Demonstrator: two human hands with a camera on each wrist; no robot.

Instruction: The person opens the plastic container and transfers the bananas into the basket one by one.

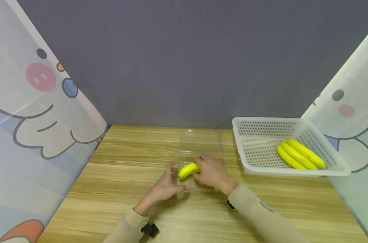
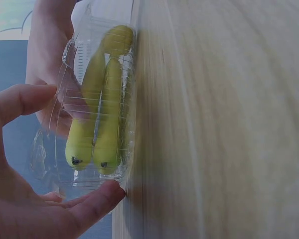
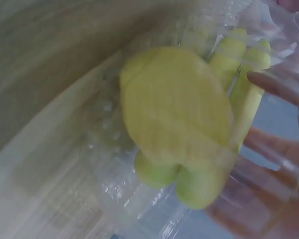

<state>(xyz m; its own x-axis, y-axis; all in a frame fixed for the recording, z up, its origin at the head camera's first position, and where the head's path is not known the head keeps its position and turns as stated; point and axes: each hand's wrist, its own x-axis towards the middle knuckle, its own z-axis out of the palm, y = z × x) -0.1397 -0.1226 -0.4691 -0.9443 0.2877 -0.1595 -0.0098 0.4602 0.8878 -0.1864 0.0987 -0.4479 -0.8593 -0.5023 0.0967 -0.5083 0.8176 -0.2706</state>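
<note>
A clear plastic clamshell box (image 1: pixel 199 141) lies with its lid folded back on the tabletop. My left hand (image 1: pixel 165 185) holds the box's left end, thumb and fingers spread on either side. Inside the box is a banana (image 1: pixel 188 169), gripped by my right hand (image 1: pixel 211 171), which hides part of it. Two bananas lie side by side in the left wrist view, their dark tips toward the left hand. At their far end shows a rounded yellow thing (image 2: pixel 118 40); it looms large and blurred in the right wrist view, its kind unclear.
A white perforated basket (image 1: pixel 239 148) stands at the right with three bananas (image 1: pixel 299 153) in its right part. The wooden table (image 1: pixel 126 162) meets a grey wall panel (image 1: pixel 171 67) at the back. Cartoon-printed curtains (image 1: pixel 50 111) flank both sides.
</note>
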